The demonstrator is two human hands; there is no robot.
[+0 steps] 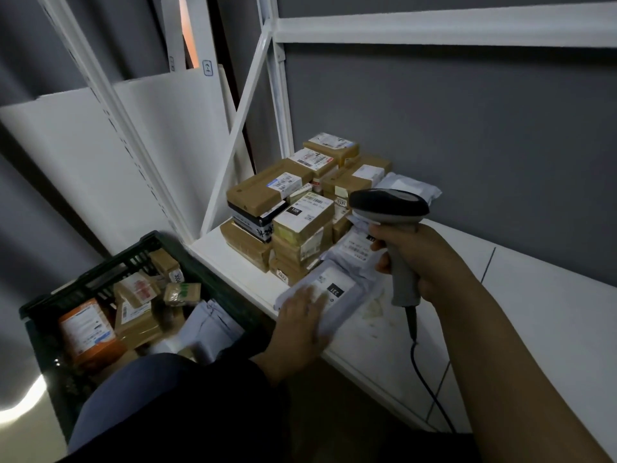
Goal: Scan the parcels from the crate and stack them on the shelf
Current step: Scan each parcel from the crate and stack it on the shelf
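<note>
Right hand [421, 262] grips one scanner [389, 206], its nose pointing left. Left hand [300, 317] presses flat on one grey mailer [347, 297], which lies lengthwise inward from the shelf's [521, 295] front edge.

Brown parcels [267, 190], white shelf [534, 295], black crate [100, 272]

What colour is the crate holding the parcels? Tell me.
Black crate, clearest in the head view.

The crate [83, 279], with loose parcels [137, 295] in it, sits left of and below the shelf [534, 312]. A parcel stack [300, 215] fills the shelf's far left corner. Nearer, at the shelf edge, a flat parcel [340, 292] lies under the left hand [300, 325]. The scanner [390, 208] is right of it, in the right hand [424, 259].
</note>
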